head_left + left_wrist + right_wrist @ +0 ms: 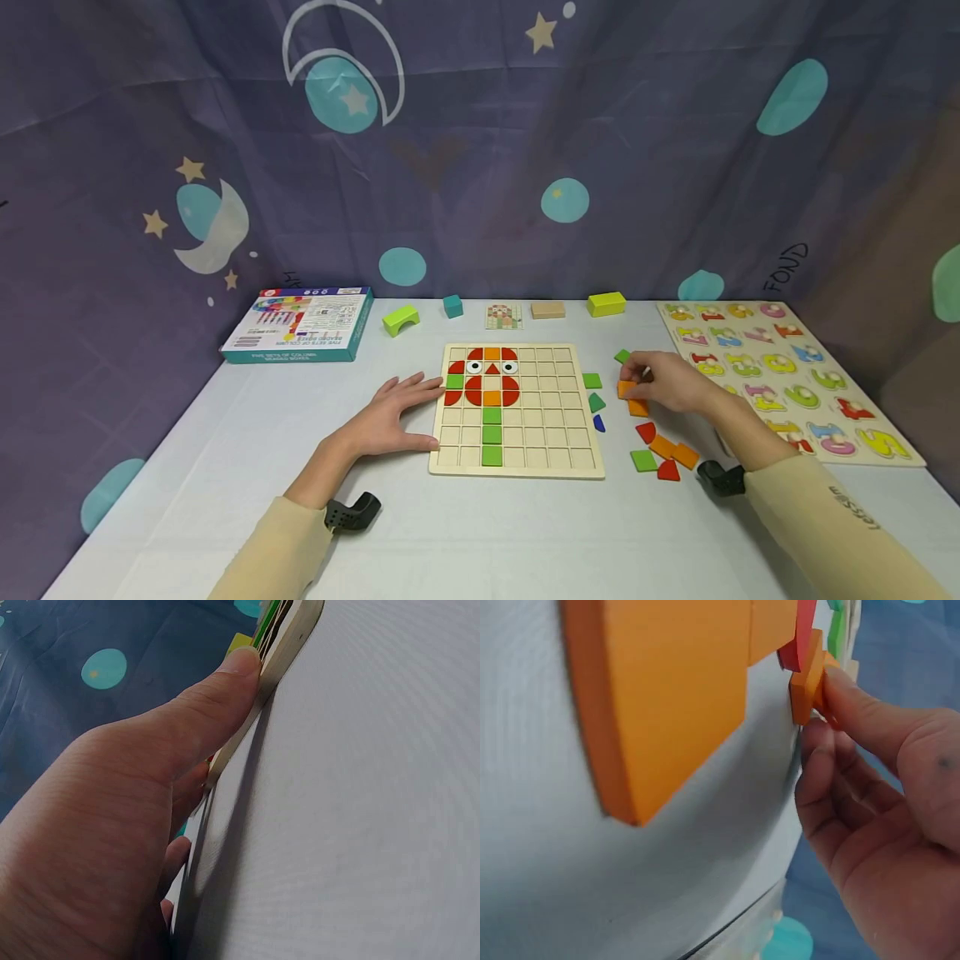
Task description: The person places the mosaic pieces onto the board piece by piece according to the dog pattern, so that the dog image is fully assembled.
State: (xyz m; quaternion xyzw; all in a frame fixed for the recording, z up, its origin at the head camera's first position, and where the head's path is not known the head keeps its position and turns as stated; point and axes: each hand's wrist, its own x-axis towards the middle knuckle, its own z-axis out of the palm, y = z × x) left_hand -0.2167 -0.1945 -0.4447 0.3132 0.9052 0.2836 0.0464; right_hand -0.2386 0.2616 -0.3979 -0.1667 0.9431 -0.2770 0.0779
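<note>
Item: grid board, pale wood, centre of the table. Its upper-left squares carry a part-built figure: red and orange pieces with two white eyes at about 11 o'clock on the board, and a column of green squares running down toward 6 o'clock.

Item: left hand, flat and open on the table at the board's 9 o'clock edge. The left wrist view shows the thumb pressed against the board's rim; it holds nothing, only steadies.

Item: right hand, at 3 o'clock from the board, fingers curled down on an orange piece. The right wrist view shows the fingertips pinching that orange piece at its edge while it sits on, or barely off, the table.

Item: loose pieces, all at the board's 3 to 5 o'clock: green square, green wedge, small blue piece, then a cluster of red, orange and green ones just below the right hand.

Item: number puzzle, far right; printed box, far left.

Step in hand, as I judge it: picking up one orange piece. The next move calls for a clean lift, a carry toward 9 o'clock and setting it square into a free cell beside the figure, with the left hand holding the board steady.
</note>
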